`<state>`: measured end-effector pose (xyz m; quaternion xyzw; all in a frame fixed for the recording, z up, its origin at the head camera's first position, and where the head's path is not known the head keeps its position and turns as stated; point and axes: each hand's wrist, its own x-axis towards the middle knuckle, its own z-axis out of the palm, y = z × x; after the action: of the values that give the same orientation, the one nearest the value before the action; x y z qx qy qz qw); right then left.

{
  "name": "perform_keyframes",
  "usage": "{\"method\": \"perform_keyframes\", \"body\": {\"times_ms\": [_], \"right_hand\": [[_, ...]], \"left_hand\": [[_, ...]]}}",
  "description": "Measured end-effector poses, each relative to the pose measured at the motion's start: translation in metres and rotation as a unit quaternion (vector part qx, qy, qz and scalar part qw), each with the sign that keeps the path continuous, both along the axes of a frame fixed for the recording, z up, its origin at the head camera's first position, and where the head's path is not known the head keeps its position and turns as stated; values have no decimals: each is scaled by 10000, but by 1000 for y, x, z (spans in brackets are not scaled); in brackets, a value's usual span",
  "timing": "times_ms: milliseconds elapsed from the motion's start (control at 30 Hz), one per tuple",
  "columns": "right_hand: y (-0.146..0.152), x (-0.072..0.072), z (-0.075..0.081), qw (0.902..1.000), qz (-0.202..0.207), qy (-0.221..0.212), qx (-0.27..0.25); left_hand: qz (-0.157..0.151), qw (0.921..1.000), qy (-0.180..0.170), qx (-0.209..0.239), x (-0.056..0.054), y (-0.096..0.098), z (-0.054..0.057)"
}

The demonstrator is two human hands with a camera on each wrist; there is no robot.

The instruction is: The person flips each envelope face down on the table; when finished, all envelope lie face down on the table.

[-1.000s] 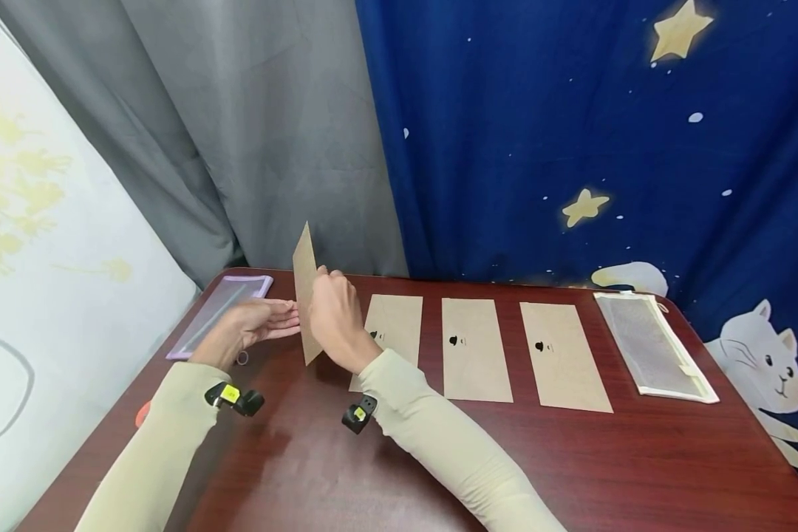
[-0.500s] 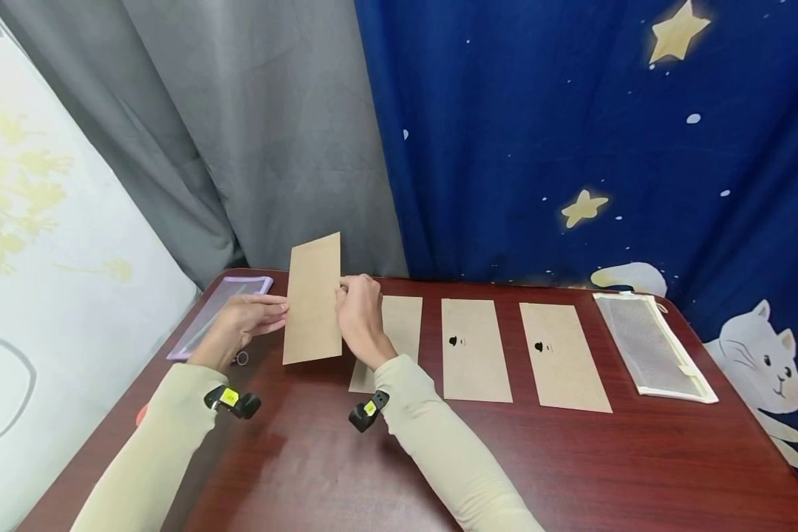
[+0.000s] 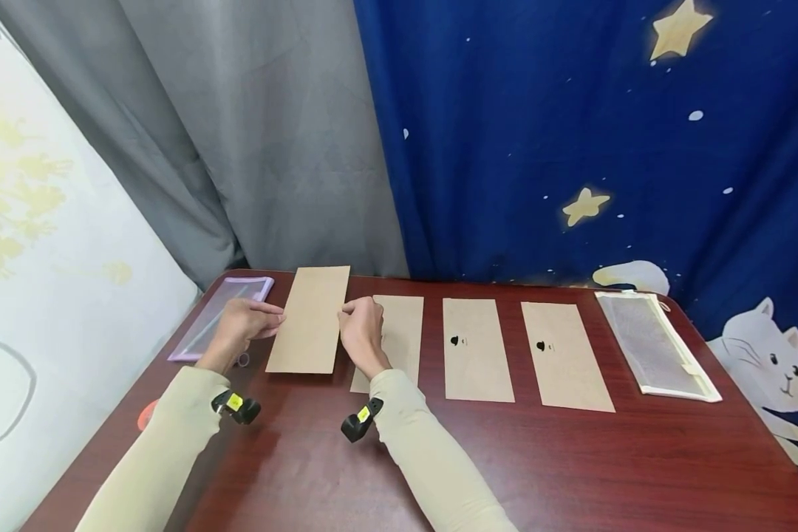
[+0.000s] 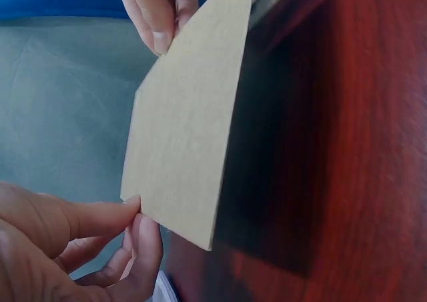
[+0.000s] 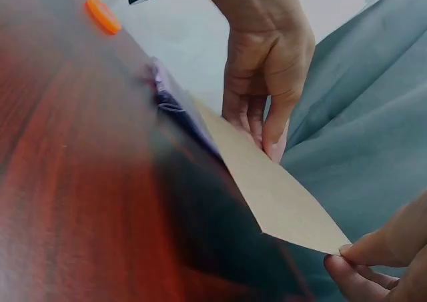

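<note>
A plain brown paper envelope (image 3: 309,319) hangs tilted a little above the dark red table (image 3: 572,473), long side running away from me. My left hand (image 3: 271,323) pinches its left edge, thumb against fingers (image 4: 137,212). My right hand (image 3: 347,313) pinches its right edge between thumb and fingertips (image 5: 363,259). In the left wrist view the envelope (image 4: 187,135) casts a shadow on the table below it. The right wrist view shows the envelope (image 5: 280,195) stretched between both hands.
Three more brown envelopes (image 3: 395,332) (image 3: 475,349) (image 3: 565,356) lie in a row to the right, two showing a small black mark. A white mesh pouch (image 3: 655,343) lies far right, a purple-edged pouch (image 3: 219,314) far left. An orange object (image 3: 144,414) sits at the table's left edge.
The envelope went from standing edge-on in my right hand to facing up and low over the table. My left hand, open before, now pinches its left edge.
</note>
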<state>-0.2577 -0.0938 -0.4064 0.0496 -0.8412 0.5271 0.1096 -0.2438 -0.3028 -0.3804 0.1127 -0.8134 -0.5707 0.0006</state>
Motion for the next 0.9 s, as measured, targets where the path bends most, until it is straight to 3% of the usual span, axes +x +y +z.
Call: {"method": "perform_keyframes", "body": {"times_ms": [267,500,767,900], "right_hand": [[-5,-6,-13,9993,205,-245,200],[-17,-4,-21,9973,367,-359,522],[-20,-7,-23,9928,435,-553,971],[-20,-11,-20,9890,397,-455,1353]], "left_hand": [[157,9979,-73,-621,-7,2,-14],[19,9933,154,-1142,0,-4,-21],[106,9758,232,-2170,-2,-3,-29],[95,9592,397,-2798,-6,1,-32]]}}
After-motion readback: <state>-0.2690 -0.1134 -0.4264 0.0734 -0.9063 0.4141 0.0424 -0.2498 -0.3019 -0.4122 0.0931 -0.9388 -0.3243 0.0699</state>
